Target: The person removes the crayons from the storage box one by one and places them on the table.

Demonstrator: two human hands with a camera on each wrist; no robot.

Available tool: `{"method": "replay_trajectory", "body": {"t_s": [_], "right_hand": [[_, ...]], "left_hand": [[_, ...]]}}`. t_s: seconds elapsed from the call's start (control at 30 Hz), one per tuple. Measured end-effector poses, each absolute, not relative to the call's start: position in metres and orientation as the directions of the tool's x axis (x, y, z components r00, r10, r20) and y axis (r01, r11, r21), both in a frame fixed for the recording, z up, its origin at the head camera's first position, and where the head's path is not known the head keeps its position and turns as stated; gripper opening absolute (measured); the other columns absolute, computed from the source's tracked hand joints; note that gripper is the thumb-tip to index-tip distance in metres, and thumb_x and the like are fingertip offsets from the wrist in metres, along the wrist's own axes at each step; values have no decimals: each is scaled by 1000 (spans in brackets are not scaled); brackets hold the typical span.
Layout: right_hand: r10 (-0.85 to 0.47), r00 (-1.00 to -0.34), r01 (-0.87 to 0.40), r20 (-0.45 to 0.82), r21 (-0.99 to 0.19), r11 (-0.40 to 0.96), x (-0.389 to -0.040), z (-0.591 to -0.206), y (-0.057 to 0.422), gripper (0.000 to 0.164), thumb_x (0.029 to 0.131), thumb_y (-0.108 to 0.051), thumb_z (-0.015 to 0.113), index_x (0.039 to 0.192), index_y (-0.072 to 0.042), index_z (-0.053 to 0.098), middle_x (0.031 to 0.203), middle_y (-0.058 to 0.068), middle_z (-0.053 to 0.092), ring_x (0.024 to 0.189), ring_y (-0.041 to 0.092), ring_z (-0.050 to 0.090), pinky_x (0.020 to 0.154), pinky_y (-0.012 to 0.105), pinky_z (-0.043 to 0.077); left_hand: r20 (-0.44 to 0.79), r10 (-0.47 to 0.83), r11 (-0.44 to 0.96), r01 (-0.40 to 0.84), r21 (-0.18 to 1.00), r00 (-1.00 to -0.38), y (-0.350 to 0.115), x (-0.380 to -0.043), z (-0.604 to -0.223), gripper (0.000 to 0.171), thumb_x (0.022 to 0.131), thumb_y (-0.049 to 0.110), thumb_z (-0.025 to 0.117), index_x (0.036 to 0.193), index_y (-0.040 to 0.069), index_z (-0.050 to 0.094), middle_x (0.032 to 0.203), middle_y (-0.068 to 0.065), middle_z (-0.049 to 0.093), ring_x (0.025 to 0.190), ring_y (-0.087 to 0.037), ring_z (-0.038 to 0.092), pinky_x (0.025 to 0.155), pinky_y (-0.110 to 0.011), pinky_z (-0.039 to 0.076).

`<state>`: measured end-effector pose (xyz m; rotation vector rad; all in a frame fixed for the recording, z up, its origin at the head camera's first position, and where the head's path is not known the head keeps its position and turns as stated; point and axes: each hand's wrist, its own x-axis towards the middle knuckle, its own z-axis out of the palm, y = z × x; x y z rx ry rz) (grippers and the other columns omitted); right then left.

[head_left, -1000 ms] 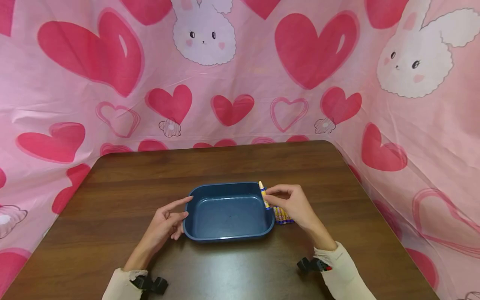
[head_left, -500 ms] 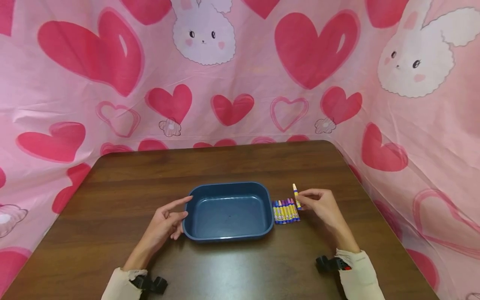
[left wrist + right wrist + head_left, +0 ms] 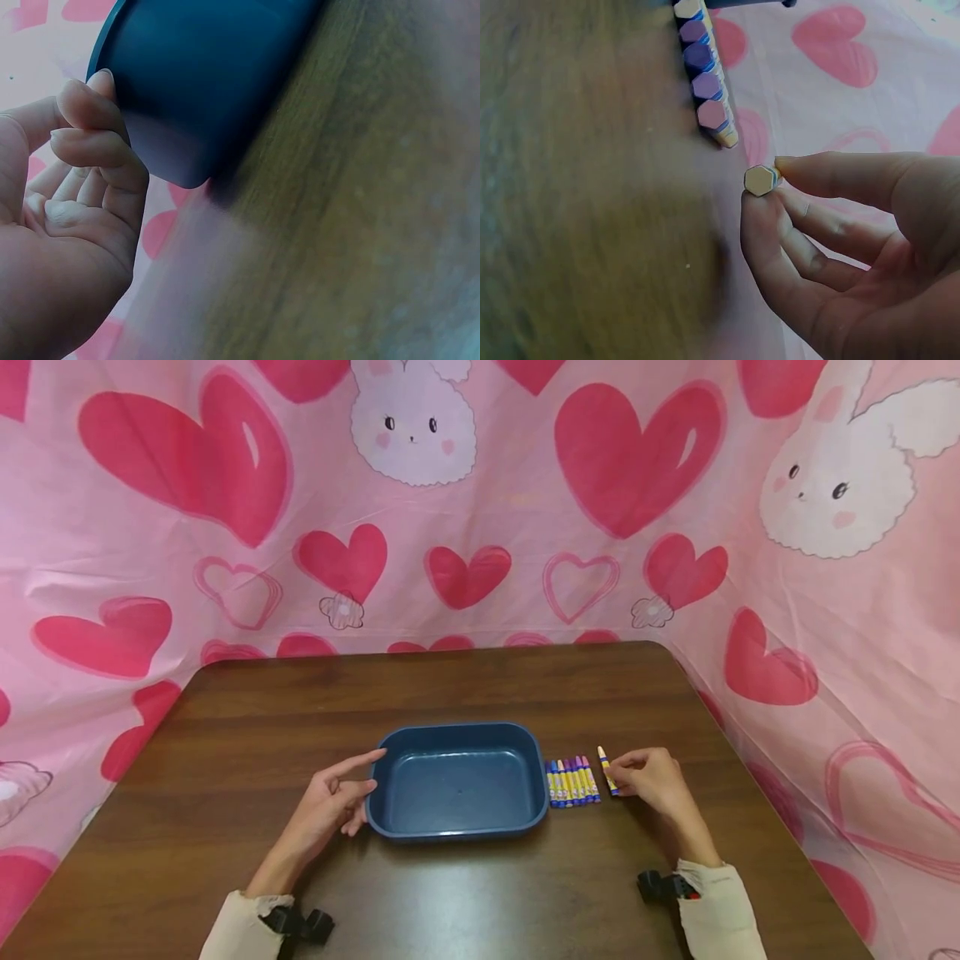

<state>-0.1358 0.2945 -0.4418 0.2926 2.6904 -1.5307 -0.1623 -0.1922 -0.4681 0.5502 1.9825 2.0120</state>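
Observation:
My right hand (image 3: 657, 780) pinches a crayon (image 3: 604, 763) between thumb and fingertips, pale cream at its tip, with a yellow wrapper and blue bands. In the right wrist view the crayon's hexagonal end (image 3: 759, 181) faces the camera. Just left of it, a row of several crayons (image 3: 573, 783) lies side by side, apart from the held one. The row sits against the right side of a dark blue rectangular tray (image 3: 458, 837). My left hand (image 3: 324, 808) touches the tray's left rim, index finger extended and thumb at the outer wall; its other fingers bend loosely below.
The brown wooden table (image 3: 465, 902) carries the tray and the crayons. Pink cloth (image 3: 480, 510) with hearts and rabbits hangs behind and on both sides of the table. A black wrist camera (image 3: 663, 887) is strapped to each forearm.
My right hand has moved from the tray's right rim, over the crayon row, to its right side, bringing the pale crayon down near the table. The left hand and tray stay put.

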Motion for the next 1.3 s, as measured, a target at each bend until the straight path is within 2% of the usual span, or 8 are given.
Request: {"method": "replay_trajectory", "body": {"t_s": [0.27, 0.67, 1.0, 1.17, 1.3], "right_hand": [[132, -981, 193, -144, -808, 557, -135, -446, 295, 18, 87, -9, 75, 92, 8, 74, 84, 16, 73, 65, 21, 72, 61, 33, 59], [67, -991, 129, -112, -761, 635, -138, -449, 291, 16, 87, -13, 77, 90, 2, 76, 84, 11, 74, 65, 19, 71, 64, 32, 59], [57, -989, 142, -136, -764, 629, -131, -452, 295, 15, 90, -14, 73, 93, 1, 75, 87, 11, 74, 67, 18, 71, 65, 32, 59], [24, -995, 90, -99, -738, 669, -130, -446, 296, 18, 93, -17, 70, 96, 0, 75, 87, 9, 73, 69, 18, 70, 66, 33, 59], [0, -999, -28, 45, -628, 777, -128, -437, 299, 18, 93, -18, 71, 97, 0, 74, 86, 8, 72, 75, 20, 67, 71, 40, 57]], "left_hand": [[70, 438, -26, 65, 998, -896, -191, -159, -470, 46, 103, 11, 52, 148, 2, 44, 57, -12, 56, 42, -21, 49, 42, -26, 47], [82, 448, -52, 66, 996, -890, -189, -162, -475, 47, 103, 9, 53, 148, 2, 43, 57, -10, 56, 41, -19, 50, 42, -26, 47], [77, 483, -47, 62, 997, -872, -185, -162, -476, 48, 102, 8, 55, 148, -1, 42, 59, -13, 59, 39, -17, 49, 38, -25, 42], [105, 485, -48, 94, 994, -868, -186, -162, -472, 48, 102, 6, 55, 148, 0, 43, 59, -12, 59, 39, -17, 49, 35, -28, 39], [116, 459, -17, 121, 992, -881, -188, -162, -466, 47, 102, 8, 54, 148, 2, 44, 59, -16, 58, 40, -20, 48, 34, -34, 35]]}}
